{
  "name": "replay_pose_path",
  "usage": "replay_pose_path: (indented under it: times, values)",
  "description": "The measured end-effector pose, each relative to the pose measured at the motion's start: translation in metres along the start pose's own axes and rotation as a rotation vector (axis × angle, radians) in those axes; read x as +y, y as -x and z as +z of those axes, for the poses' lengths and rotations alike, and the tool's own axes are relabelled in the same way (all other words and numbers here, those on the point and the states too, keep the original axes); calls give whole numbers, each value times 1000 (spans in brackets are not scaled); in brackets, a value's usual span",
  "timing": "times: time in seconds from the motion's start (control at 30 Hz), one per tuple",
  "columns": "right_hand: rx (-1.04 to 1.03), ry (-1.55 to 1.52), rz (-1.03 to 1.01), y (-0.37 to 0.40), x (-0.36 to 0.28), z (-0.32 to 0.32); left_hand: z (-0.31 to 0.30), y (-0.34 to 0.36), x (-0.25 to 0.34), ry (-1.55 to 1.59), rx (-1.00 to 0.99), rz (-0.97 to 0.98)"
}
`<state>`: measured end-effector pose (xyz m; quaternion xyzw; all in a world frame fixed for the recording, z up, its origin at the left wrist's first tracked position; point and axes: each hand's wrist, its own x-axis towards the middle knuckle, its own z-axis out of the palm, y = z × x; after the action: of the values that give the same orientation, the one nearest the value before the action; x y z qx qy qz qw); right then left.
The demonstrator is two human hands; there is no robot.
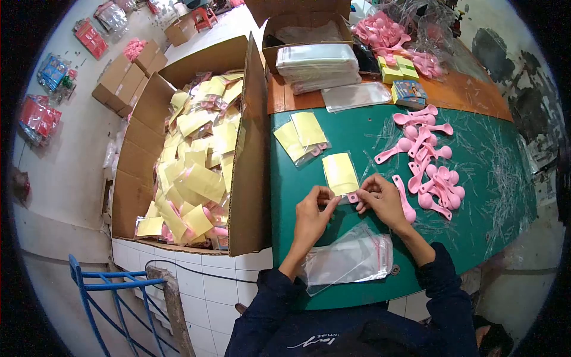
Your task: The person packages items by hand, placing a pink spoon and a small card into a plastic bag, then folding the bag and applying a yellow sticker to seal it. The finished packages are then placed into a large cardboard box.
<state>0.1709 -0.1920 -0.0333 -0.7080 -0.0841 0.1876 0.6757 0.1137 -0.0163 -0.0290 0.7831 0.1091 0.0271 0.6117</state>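
Observation:
A clear plastic bag with a yellow card inside lies on the green table top. The pink end of a spoon shows at its near edge. My left hand pinches the near left corner of this bag between thumb and fingers. At the near right corner, my right hand is closed on the same edge, beside the pink end. Just below my hands is a stack of flat clear bags. Loose pink measuring spoons are heaped to the right of my right hand.
Two packed bags with yellow cards lie farther back. On the left stands a tall cardboard box full of similar packs. Stacked clear sleeves, small card bundles and more pink spoons sit at the back. Plastic strips litter the right side.

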Motion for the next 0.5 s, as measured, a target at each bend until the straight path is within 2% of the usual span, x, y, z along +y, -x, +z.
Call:
replay_pose_path:
  times: [0.1,0.43,0.5]
  values:
    - [27,28,-11,1,-1,1,3,-1,-3,31,78,40]
    - [-1,123,-11,5,-6,5,-1,2,2,-157,17,188]
    - [112,484,-320,4,-11,-5,-3,3,5,-154,0,200]
